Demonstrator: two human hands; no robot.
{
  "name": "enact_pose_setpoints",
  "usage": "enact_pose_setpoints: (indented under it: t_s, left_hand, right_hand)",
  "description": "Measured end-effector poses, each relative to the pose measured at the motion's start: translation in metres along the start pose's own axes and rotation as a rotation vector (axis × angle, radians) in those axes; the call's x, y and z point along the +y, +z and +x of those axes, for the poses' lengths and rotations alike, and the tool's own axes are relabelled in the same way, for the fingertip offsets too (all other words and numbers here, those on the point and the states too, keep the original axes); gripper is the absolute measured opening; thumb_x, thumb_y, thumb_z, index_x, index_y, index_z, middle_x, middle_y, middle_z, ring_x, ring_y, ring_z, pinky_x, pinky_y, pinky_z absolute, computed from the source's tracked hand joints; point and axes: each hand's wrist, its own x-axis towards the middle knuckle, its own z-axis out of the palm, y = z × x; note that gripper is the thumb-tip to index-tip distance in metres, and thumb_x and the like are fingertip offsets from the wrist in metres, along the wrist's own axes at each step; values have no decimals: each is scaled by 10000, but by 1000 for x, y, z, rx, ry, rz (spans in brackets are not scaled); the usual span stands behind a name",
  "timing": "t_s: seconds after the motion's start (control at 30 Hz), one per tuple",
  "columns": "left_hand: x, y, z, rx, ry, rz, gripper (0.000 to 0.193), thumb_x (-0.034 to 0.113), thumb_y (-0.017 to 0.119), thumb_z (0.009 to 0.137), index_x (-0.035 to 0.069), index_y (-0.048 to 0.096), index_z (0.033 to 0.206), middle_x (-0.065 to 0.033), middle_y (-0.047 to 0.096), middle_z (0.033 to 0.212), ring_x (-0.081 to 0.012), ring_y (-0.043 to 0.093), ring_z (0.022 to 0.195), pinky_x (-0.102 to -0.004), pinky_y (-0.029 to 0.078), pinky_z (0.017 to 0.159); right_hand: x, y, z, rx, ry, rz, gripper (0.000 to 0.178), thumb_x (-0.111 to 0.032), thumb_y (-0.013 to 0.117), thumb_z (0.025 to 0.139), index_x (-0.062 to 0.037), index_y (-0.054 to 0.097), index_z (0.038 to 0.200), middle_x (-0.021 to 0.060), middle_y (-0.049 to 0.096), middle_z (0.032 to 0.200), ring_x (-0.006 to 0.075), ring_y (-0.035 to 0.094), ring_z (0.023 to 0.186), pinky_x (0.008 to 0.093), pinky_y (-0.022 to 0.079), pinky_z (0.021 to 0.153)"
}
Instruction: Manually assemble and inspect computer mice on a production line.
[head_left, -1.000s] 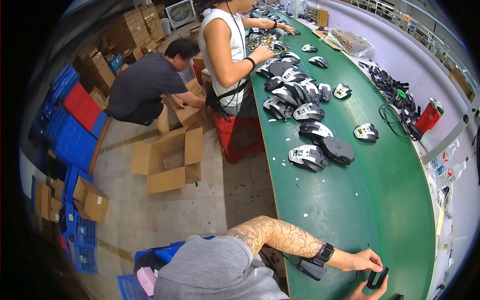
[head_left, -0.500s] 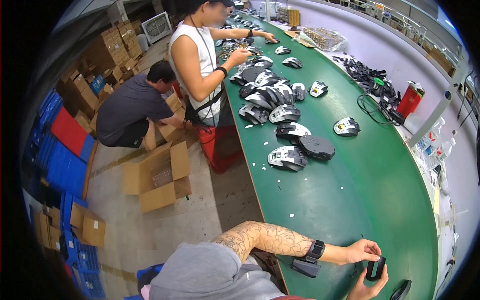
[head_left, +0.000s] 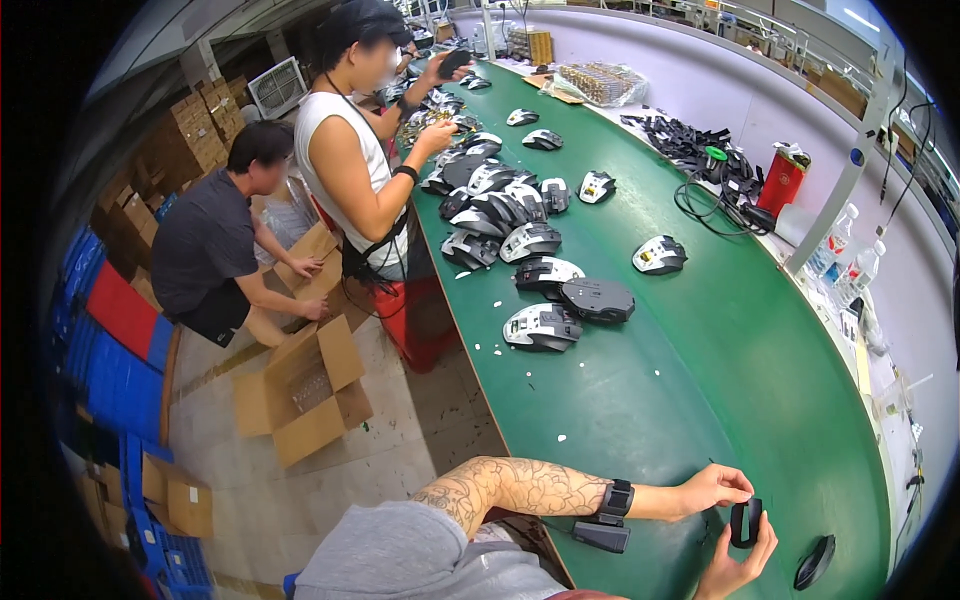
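Observation:
Near the bottom right, a small black plastic part (head_left: 738, 524) is held up between my hands. The fingers of my right hand (head_left: 738, 568) are closed round its lower end and side. My left hand (head_left: 712, 490), with a black strap and a dark box-shaped device (head_left: 602, 538) at the wrist, pinches its fingertips together at the part's top end. Whatever lies in that pinch is too small to make out. Another black curved plastic piece (head_left: 815, 563) rests on the green table to the right of my right hand.
Along the green table (head_left: 690, 400) lie many white-and-black computer mice (head_left: 541, 327), plus small white scraps. A red can (head_left: 783, 180), black cables and water bottles (head_left: 858, 272) line the right side. Two people work at the left, near an open cardboard box (head_left: 345, 405).
The black part has turned in my hands, and my left fingertips have shifted to its top end. One co-worker has raised a dark object; the crouching one has reached toward the cardboard boxes.

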Motion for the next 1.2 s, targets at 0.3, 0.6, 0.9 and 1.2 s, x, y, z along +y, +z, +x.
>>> enact_pose_setpoints:
  t_s: [0.3,0.6,0.9,1.2]
  left_hand:
    - [-3,-2,4,5,8,-29,161,133,595,853,39,584,983,-11,593,954,-84,544,908,-234,425,824]
    - [-2,-5,4,18,-9,-72,161,105,610,840,37,574,982,-20,590,941,-84,549,898,-228,433,793]
    - [0,-2,4,14,6,-81,158,102,617,835,36,566,969,-38,615,932,-93,567,898,-226,436,792]
    - [5,1,2,26,10,-66,159,105,618,837,40,560,970,-45,626,926,-86,570,887,-211,430,773]
  right_hand:
    - [10,2,0,-16,-19,15,400,-45,744,681,-2,616,1058,157,583,957,313,576,860,377,488,750]
    - [11,3,-1,-16,-22,12,397,-52,749,675,-8,624,1049,149,581,943,306,576,851,377,488,750]
    - [12,1,0,-7,-19,12,402,-53,750,671,-28,629,1054,143,585,946,309,577,848,379,488,747]
    - [14,1,0,18,-57,6,387,-41,746,669,-28,640,1041,134,589,939,301,578,839,380,487,742]
